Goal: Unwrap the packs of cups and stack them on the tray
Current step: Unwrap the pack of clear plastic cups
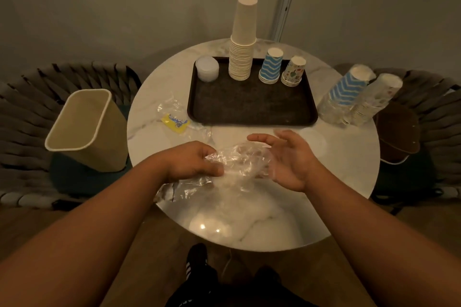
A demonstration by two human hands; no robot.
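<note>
A dark tray (249, 104) lies on the round marble table (344, 157). On it stand a tall stack of plain cups (243, 40), a short blue-striped stack (271, 66), a small patterned stack (293, 72) and a stack of white lids (207, 69). Two wrapped packs lean at the table's right edge: a blue-striped pack (344, 92) and a patterned pack (374, 99). My left hand (192, 161) pinches a crumpled clear wrapper (239, 162) in front of the tray. Beside the wrapper my right hand (287, 157) is held palm-in with fingers relaxed.
Another clear wrapper with a yellow label (175, 119) lies left of the tray. A beige waste bin (87, 129) sits tilted on the woven chair at the left. A second woven chair (429, 112) holding a brown object stands at the right. The wall is close behind.
</note>
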